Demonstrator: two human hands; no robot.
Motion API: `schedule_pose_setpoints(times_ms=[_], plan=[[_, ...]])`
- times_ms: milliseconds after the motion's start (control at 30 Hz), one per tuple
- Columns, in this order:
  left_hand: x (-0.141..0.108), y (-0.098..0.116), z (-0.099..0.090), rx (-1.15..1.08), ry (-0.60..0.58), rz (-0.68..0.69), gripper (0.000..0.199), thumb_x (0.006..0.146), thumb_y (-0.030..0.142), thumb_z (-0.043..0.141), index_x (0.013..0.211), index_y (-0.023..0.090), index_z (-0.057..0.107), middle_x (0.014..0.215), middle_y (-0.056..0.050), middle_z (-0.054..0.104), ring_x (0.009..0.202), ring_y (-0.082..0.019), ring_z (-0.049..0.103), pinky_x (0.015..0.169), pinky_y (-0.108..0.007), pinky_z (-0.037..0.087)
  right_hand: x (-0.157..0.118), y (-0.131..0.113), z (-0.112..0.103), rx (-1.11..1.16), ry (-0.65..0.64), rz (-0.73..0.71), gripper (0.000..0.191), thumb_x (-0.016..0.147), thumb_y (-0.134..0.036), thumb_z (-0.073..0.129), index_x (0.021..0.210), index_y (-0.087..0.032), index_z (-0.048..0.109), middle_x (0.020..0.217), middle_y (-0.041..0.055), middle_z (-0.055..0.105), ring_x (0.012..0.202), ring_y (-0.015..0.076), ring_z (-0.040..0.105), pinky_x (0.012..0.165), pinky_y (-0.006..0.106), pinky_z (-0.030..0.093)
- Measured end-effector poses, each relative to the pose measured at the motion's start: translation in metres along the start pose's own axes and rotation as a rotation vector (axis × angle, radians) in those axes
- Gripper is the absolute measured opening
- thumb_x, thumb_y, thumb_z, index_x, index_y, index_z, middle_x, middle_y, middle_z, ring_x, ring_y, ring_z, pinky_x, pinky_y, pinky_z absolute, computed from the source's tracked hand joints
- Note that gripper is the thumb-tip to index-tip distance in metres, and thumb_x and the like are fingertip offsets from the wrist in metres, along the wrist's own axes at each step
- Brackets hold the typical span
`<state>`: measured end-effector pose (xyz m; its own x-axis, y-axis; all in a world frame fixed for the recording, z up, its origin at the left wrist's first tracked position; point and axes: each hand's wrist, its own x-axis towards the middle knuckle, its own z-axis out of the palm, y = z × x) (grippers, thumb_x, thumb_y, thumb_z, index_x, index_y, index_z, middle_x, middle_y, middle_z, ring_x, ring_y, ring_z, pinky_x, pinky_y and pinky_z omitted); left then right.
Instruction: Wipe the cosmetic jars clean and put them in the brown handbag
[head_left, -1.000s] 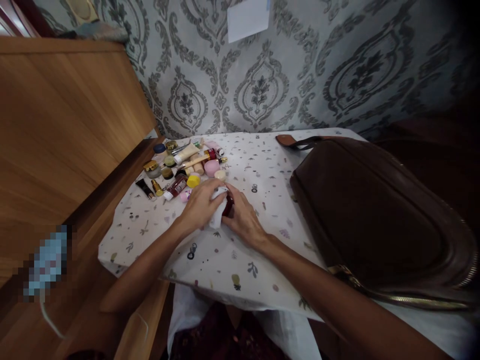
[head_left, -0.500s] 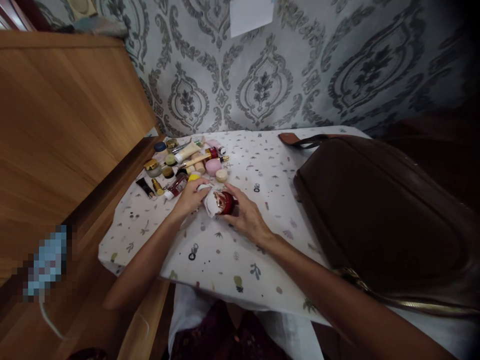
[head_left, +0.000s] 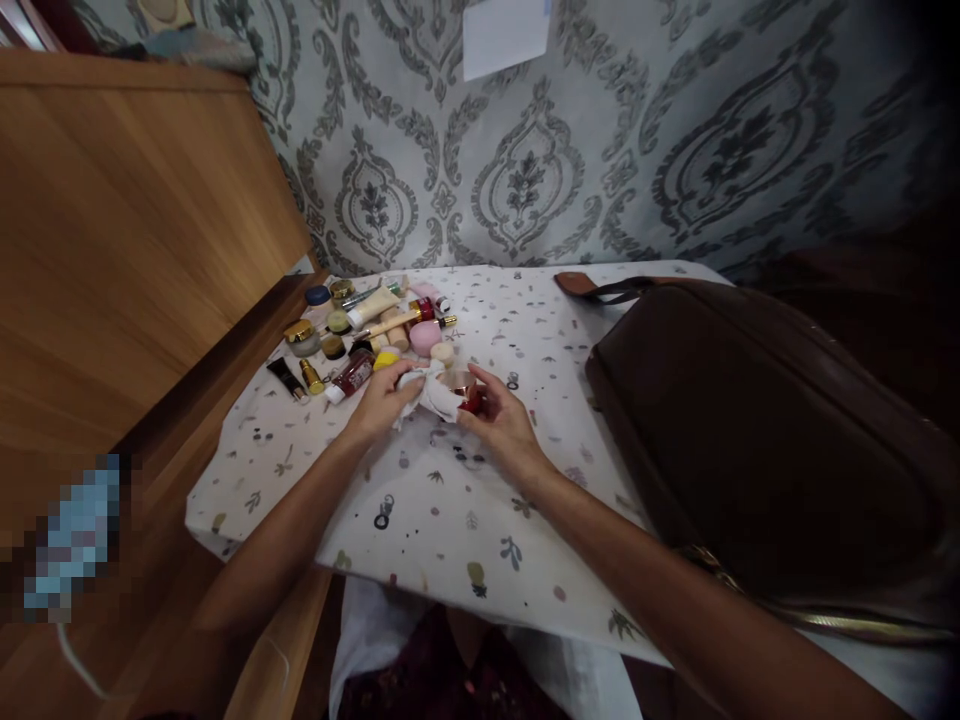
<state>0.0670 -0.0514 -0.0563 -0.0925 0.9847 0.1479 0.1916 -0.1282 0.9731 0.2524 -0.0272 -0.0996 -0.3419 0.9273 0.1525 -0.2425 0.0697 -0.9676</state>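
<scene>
My right hand (head_left: 501, 415) is closed around a red cosmetic jar (head_left: 470, 398) with a shiny gold-toned rim. In my left hand (head_left: 384, 403) is a crumpled white tissue (head_left: 433, 389), gripped between thumb and fingers, its loose side lying against the jar. Both hands are over the middle of the table. Just beyond them stand a small cream jar (head_left: 442, 353) and a pink jar (head_left: 426, 338). A yellow item (head_left: 386, 358) and a dark red bottle with a white cap (head_left: 352, 374) lie nearest my left hand.
Several jars, tubes and brushes cluster at the back left, among them a gold-lidded jar (head_left: 301, 337) and a black tube (head_left: 287, 380). A large brown leather bag (head_left: 765, 440) fills the right side. A wooden cabinet (head_left: 142, 200) borders the left. The patterned cloth (head_left: 450, 540) covers the table.
The jar has turned and shifted slightly right in my right hand. The tissue, spread over its face before, now bunches at its left side.
</scene>
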Motion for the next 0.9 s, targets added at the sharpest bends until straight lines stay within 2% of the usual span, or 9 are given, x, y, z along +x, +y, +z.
schedule_pose_setpoints(times_ms=[133,267,400,533,667,767,900], plan=[[-0.007,0.004,0.007,0.099,-0.069,0.095,0.046,0.081,0.043,0.069,0.117,0.014,0.063,0.115,-0.009,0.069,0.1,-0.022,0.063,0.088,-0.031,0.05,0.001,0.002,-0.004,-0.026,0.055,0.008,0.083,0.061,-0.039,0.086,0.136,-0.022,0.054,0.12,0.0084,0.065,0.105,0.0246,0.065,0.096,0.041,0.053],[-0.015,0.008,0.015,0.375,-0.011,0.227,0.052,0.08,0.041,0.074,0.124,0.016,0.06,0.124,-0.012,0.064,0.115,-0.027,0.059,0.1,-0.038,0.045,0.0,0.002,-0.002,-0.087,0.041,-0.009,0.09,0.058,-0.041,0.089,0.137,-0.022,0.051,0.123,0.009,0.065,0.102,0.0249,0.066,0.093,0.041,0.055],[-0.02,0.009,0.018,0.581,0.011,0.325,0.041,0.085,0.036,0.07,0.12,0.016,0.061,0.115,-0.01,0.065,0.108,-0.026,0.06,0.094,-0.036,0.048,0.0,0.002,0.0,-0.133,0.047,-0.022,0.09,0.055,-0.04,0.091,0.134,-0.021,0.052,0.124,0.0107,0.066,0.106,0.0273,0.066,0.096,0.043,0.054],[-0.025,0.009,0.02,0.629,0.029,0.478,0.022,0.093,0.029,0.06,0.111,0.017,0.065,0.1,-0.007,0.065,0.097,-0.022,0.061,0.087,-0.032,0.049,0.0,0.003,-0.002,-0.211,0.039,-0.063,0.073,0.062,-0.042,0.086,0.125,-0.019,0.056,0.116,0.01,0.069,0.103,0.0264,0.066,0.095,0.043,0.053],[-0.029,0.01,0.025,0.683,-0.023,0.61,0.022,0.098,0.027,0.051,0.109,0.017,0.068,0.095,-0.007,0.061,0.09,-0.02,0.059,0.082,-0.032,0.048,-0.002,0.002,-0.006,-0.377,0.035,-0.182,0.062,0.067,-0.033,0.08,0.123,-0.018,0.059,0.117,0.0111,0.067,0.106,0.0279,0.064,0.095,0.044,0.052],[-0.031,0.011,0.028,0.729,-0.051,0.629,0.025,0.1,0.03,0.049,0.108,0.02,0.07,0.097,-0.008,0.062,0.093,-0.021,0.059,0.083,-0.033,0.048,-0.005,-0.003,-0.005,-0.499,0.001,-0.286,0.053,0.072,-0.027,0.074,0.123,-0.021,0.06,0.118,0.0101,0.066,0.107,0.0283,0.063,0.096,0.044,0.051],[-0.028,0.013,0.026,0.721,-0.019,0.558,0.026,0.1,0.03,0.049,0.109,0.02,0.07,0.096,-0.007,0.061,0.094,-0.021,0.059,0.085,-0.033,0.047,-0.008,-0.005,-0.001,-0.564,-0.042,-0.338,0.045,0.074,-0.027,0.074,0.118,-0.022,0.063,0.114,0.0089,0.066,0.107,0.0289,0.062,0.094,0.044,0.051]])
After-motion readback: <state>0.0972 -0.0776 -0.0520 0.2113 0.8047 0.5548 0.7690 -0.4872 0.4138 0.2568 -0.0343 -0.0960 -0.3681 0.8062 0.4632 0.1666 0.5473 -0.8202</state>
